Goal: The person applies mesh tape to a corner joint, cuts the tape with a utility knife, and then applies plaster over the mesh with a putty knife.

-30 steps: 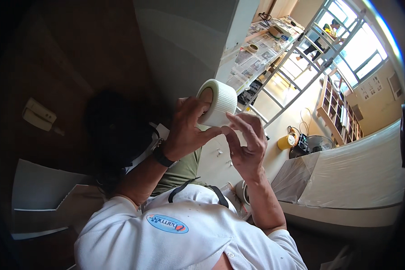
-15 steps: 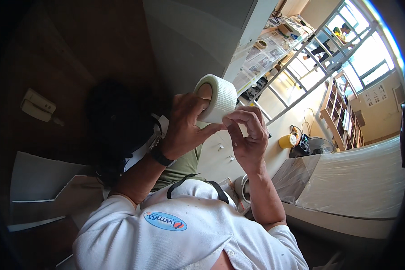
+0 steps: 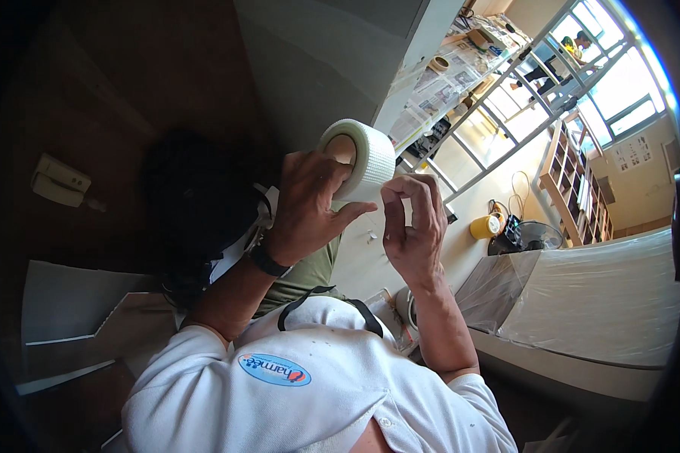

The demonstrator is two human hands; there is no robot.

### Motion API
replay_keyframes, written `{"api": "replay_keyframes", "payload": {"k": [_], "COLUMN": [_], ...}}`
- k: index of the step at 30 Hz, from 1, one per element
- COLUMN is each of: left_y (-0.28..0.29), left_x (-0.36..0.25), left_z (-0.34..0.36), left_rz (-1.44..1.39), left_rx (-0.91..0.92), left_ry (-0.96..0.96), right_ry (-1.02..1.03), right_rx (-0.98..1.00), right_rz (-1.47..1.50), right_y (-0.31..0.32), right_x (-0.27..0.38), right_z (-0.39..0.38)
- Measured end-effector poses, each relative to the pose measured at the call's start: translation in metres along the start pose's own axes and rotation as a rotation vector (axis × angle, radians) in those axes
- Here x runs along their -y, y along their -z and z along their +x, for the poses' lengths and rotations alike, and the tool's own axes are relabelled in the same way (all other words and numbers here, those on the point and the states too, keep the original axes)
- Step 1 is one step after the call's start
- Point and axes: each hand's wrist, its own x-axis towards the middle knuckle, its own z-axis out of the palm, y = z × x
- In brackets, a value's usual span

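Observation:
A wide roll of whitish mesh tape point(image 3: 375, 160) with a brown core is held up in front of me. My left hand point(image 3: 307, 200) grips it, the fingers reaching into the core and the thumb stretched out below the roll. Just to the right of the tape is my right hand point(image 3: 417, 226), its fingers curled and the index fingertip meeting the thumb in a pinch. A small gap parts it from the roll. Whether anything lies between those fingertips is too small to make out.
A metal ladder point(image 3: 499, 124) slants across the upper right beside a newspaper-covered counter point(image 3: 446, 87). Another person point(image 3: 570, 60) is far off by the windows. Plastic sheeting wraps a large piece point(image 3: 589, 302) at right. A fan point(image 3: 540, 235) and yellow container point(image 3: 485, 226) stand nearby.
My right hand has come away from the tape's lower edge and now sits slightly apart from it. The roll in my left hand has shifted a little left and up.

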Motion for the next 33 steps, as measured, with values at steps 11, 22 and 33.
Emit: {"api": "replay_keyframes", "payload": {"k": [11,22,33], "left_y": [-0.007,-0.016,-0.022], "left_x": [0.001,-0.02,-0.026], "left_z": [-0.011,-0.001,0.004], "left_rz": [-0.079,-0.21,-0.096], "left_rx": [0.062,0.08,0.038], "left_ry": [0.215,0.23,-0.008], "right_ry": [-0.206,-0.304,-0.526], "right_rx": [-0.273,-0.061,-0.165], "right_rz": [-0.091,0.109,0.409], "right_y": [0.038,0.025,0.021], "right_x": [-0.018,0.002,-0.006], "right_z": [-0.013,-0.017,-0.031]}}
